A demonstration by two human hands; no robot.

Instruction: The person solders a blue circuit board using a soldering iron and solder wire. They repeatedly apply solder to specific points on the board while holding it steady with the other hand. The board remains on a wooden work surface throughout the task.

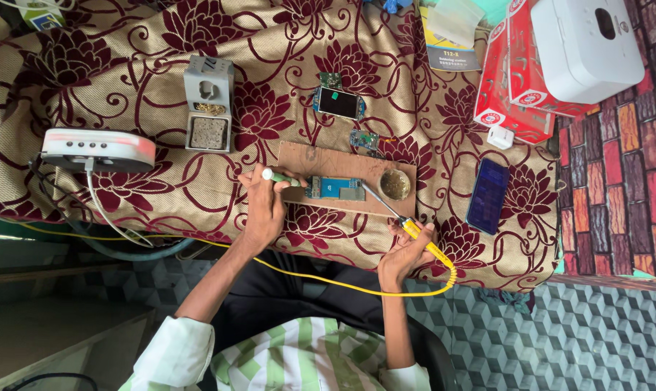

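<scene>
Gripping a yellow soldering iron (415, 230), the right hand (404, 255) aims its tip at the blue circuit board (335, 188) mid-board on the wooden board (299, 159). The left hand (264, 206), fingers closed on a green-tipped tool (278, 176), should steady it.

**Free room and obstacles on the flowered cloth**

I see my left hand (264, 206) and right hand (404, 253) at the near edge of a brown wooden board (299, 156). On it, a blue circuit board (335, 188) and a round brass tin (395, 185) fill the middle and right; its left end is bare. Beyond the board, two small circuit boards (340, 103) crowd the centre. A grey metal stand (209, 105) and a white flat device (98, 148) block the left. A dark blue rectangular panel (487, 195) and red cardboard boxes (512, 80) close the right. Open cloth lies between stand and board. A yellow cable (320, 279) crosses my lap below the table edge.
</scene>
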